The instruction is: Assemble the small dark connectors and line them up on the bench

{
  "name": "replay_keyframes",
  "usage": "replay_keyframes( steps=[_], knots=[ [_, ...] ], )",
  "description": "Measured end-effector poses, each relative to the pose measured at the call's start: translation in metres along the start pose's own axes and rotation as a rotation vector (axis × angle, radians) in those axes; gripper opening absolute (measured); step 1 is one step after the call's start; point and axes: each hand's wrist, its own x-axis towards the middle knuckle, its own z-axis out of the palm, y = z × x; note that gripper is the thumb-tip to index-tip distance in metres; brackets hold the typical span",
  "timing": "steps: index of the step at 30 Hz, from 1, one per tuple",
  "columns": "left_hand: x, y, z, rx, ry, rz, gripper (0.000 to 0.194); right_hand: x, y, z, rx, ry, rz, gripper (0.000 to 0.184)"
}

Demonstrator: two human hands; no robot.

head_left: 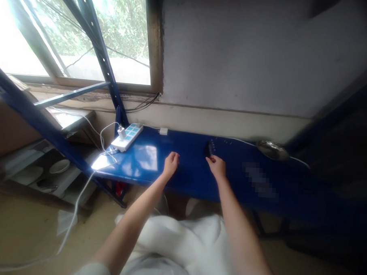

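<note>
My right hand (218,167) is over the blue shelf top (189,146), its thumb and fingers pinched at the near end of a small dark piece (207,148). A row of several pale, pin-like bits runs along that piece's right edge; its exact kind is unclear. To the left, my left hand (170,164) hovers near the front of the shelf with its fingers curled together. Whatever is between those fingers, if anything, is hidden. A few tiny light slivers (227,142) lie behind my right hand.
A white power strip (127,138) with a plugged-in charger (121,132) sits at the shelf's left end. Near the back edge are a white adapter (163,131) and a shiny round metal dish (272,150). Blue uprights (98,44) rise on the left beside a window.
</note>
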Motion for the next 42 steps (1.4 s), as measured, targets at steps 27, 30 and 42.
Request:
replay_keyframes(
  steps=[27,30,42],
  knots=[
    [-0.002,-0.004,-0.002,-0.006,0.038,-0.061,0.021,0.018,0.019,0.007,-0.103,0.007,0.185,0.013],
    [-0.002,-0.003,-0.002,0.007,0.031,-0.059,0.021,0.011,0.018,0.007,-0.063,0.040,0.175,0.027],
    [-0.002,-0.001,-0.003,0.054,0.023,-0.048,0.021,-0.016,0.024,0.012,0.141,0.236,0.089,0.035]
  ],
)
